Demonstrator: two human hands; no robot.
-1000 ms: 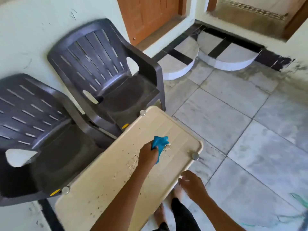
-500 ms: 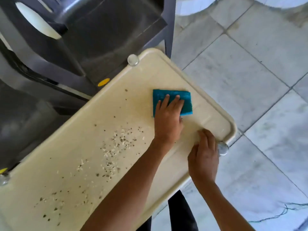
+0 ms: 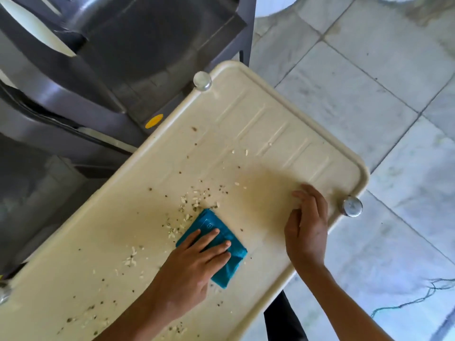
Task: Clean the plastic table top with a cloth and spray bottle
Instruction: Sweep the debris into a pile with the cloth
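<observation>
Cloth (image 3: 209, 223) flat under left grip (image 3: 189, 269)

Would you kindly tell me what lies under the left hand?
A folded teal cloth, pressed flat on the table top by the left hand. Whatever lies beneath the cloth is hidden.

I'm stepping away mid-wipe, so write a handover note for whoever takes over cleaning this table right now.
Left hand: flat, fingers straight, pressing the folded teal cloth onto the cream plastic table top.
Right hand: open, resting on the table top beside the metal corner knob.
Done: the far end near that corner looks almost free of crumbs.
Left: crumbs lie just beyond the cloth and are scattered toward the near left end. No spray bottle is in view.
</observation>
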